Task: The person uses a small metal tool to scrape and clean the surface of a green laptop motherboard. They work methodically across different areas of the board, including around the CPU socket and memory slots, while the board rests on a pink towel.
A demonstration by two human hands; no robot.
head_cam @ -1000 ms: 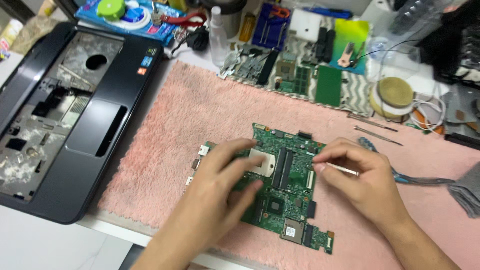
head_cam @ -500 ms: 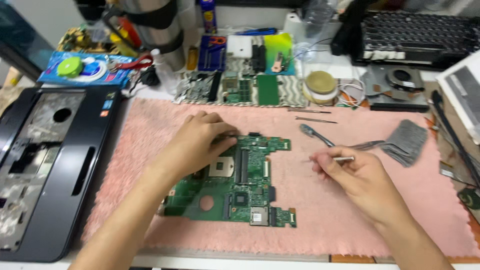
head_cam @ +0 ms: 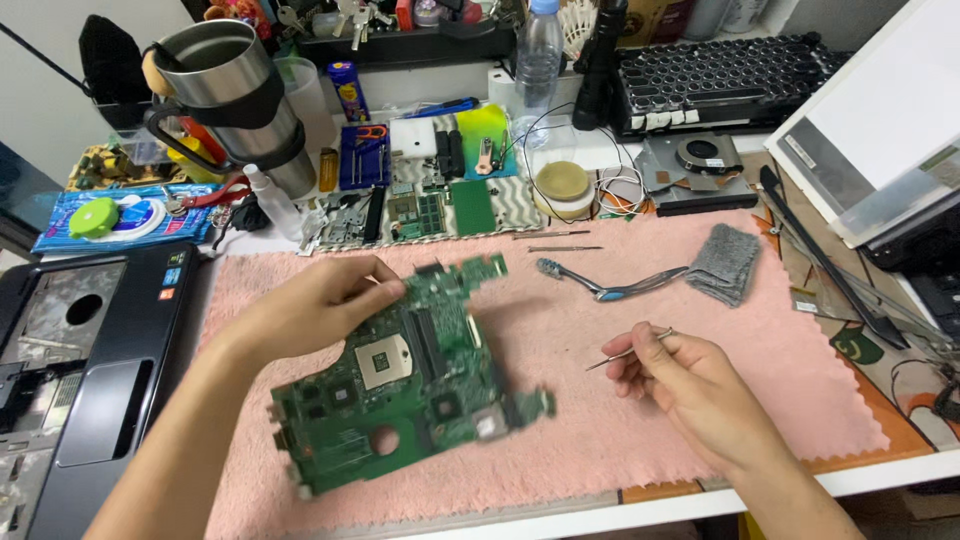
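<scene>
A green laptop circuit board [head_cam: 410, 380] is tilted up off the pink fluffy mat [head_cam: 560, 440], its far edge raised. My left hand [head_cam: 315, 300] grips that far left edge between thumb and fingers. My right hand [head_cam: 680, 385] hovers over the mat to the right of the board. It pinches a thin metal tool [head_cam: 625, 352] that points left toward the board without touching it.
A black laptop shell [head_cam: 90, 390] lies at the left. A toothbrush [head_cam: 600, 285] and a grey cloth [head_cam: 722, 262] rest on the mat's far side. Small parts, a steel mug [head_cam: 235, 95], a fan unit [head_cam: 700, 165] and a keyboard [head_cam: 720, 75] crowd the back.
My left hand has lifted the board's far edge and swung the board left and nearer. My right hand drew back from the board with the tool. The view moved up and back.
</scene>
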